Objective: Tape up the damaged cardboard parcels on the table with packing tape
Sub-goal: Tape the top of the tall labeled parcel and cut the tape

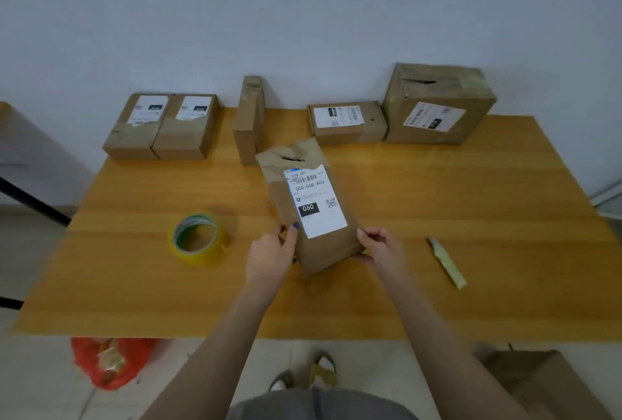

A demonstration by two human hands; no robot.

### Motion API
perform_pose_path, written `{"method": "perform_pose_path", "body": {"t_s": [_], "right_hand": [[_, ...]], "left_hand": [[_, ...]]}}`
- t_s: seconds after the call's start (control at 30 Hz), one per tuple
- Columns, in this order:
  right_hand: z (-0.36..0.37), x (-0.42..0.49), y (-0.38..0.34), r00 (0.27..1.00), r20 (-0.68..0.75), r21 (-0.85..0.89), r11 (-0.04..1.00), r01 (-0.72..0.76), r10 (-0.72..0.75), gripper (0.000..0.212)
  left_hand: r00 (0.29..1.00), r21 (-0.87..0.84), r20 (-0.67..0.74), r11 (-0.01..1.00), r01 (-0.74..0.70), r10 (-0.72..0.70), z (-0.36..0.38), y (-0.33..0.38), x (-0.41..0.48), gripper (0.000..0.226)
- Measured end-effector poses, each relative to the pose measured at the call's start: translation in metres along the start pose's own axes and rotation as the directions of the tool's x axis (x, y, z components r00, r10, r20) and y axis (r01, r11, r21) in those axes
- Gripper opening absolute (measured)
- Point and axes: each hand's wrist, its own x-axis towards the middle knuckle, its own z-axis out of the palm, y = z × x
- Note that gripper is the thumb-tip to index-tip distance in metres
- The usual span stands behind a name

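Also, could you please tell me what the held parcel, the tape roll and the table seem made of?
The held parcel seems matte brown cardboard, creased and torn near its far end. The tape roll looks like glossy, translucent yellowish plastic film. The table is smooth, orange-brown with grain lines: either wood or wood-look laminate.

Parcel was at centre of table; tape roll to its L, cutter to its R. Behind, row of parcels stood along back edge by wall. Bag lay on floor under L corner.

Wooden table: five parcels along back, tape roll, yellow cutter.
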Motion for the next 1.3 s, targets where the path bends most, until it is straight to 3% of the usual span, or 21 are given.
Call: {"method": "perform_pose_path", "body": {"t_s": [0.13, 0.3, 0.4, 0.5, 0.7, 0.8, 0.87, 0.97, 1.07, 1.13, 1.2, 1.3], "right_hand": [[-0.015, -0.027, 0.037, 0.996, -0.024, 0.118, 0.989, -0.087, 0.091, 0.008], [-0.013, -0.055, 0.061, 0.981, -0.080, 0.206, 0.966, -0.159, 0.178, 0.008], [-0.013, -0.057, 0.061, 0.977, -0.119, -0.057, 0.981, -0.184, 0.176, 0.009], [-0.013, -0.053, 0.055, 0.987, -0.124, -0.312, 0.940, -0.135, 0.101, 0.025], [-0.007, -0.048, 0.048, 0.996, -0.061, -0.455, 0.886, -0.082, 0.061, 0.056], [-0.004, -0.047, 0.047, 0.995, -0.078, -0.459, 0.884, -0.088, 0.058, 0.062], [-0.002, -0.044, 0.042, 0.995, -0.095, -0.532, 0.846, -0.045, -0.007, 0.061], [0.005, -0.040, 0.027, 0.980, -0.138, -0.570, 0.820, 0.042, -0.146, 0.054], [0.014, -0.039, 0.011, 0.952, -0.115, -0.627, 0.764, 0.152, -0.284, 0.045], [0.018, -0.038, 0.005, 0.940, -0.057, -0.652, 0.725, 0.221, -0.337, 0.039], [0.022, -0.039, 0.003, 0.937, -0.020, -0.652, 0.715, 0.251, -0.348, 0.032], [0.026, -0.041, 0.000, 0.927, 0.023, -0.643, 0.704, 0.300, -0.374, 0.026]], "left_hand": [[0.989, 0.180, 0.072, 0.974, -0.141, 0.129, 0.006, -0.010, -0.018, 0.039], [0.978, 0.180, 0.132, 0.966, -0.184, 0.161, 0.014, -0.038, -0.031, 0.038], [0.978, 0.122, 0.158, 0.980, -0.157, 0.137, 0.014, -0.046, -0.035, 0.042], [0.974, 0.080, 0.166, 0.982, -0.172, 0.157, 0.013, -0.045, -0.034, 0.042], [0.961, 0.088, 0.229, 0.979, -0.182, 0.158, 0.009, -0.047, -0.030, 0.041], [0.979, 0.139, 0.076, 0.970, -0.200, 0.191, -0.010, -0.056, -0.023, 0.037], [0.973, 0.304, -0.053, 0.931, -0.200, 0.227, -0.028, -0.066, -0.008, 0.039], [0.974, 0.452, -0.163, 0.890, -0.065, 0.154, -0.057, -0.077, 0.013, 0.048], [0.991, 0.474, -0.127, 0.876, 0.088, -0.031, -0.072, -0.082, 0.025, 0.060], [0.991, 0.560, -0.033, 0.819, 0.124, -0.127, -0.074, -0.088, 0.031, 0.052], [0.994, 0.639, 0.005, 0.765, 0.083, -0.111, -0.076, -0.097, 0.035, 0.036], [0.997, 0.569, -0.074, 0.819, 0.071, -0.036, -0.084, -0.098, 0.035, 0.028]]}}
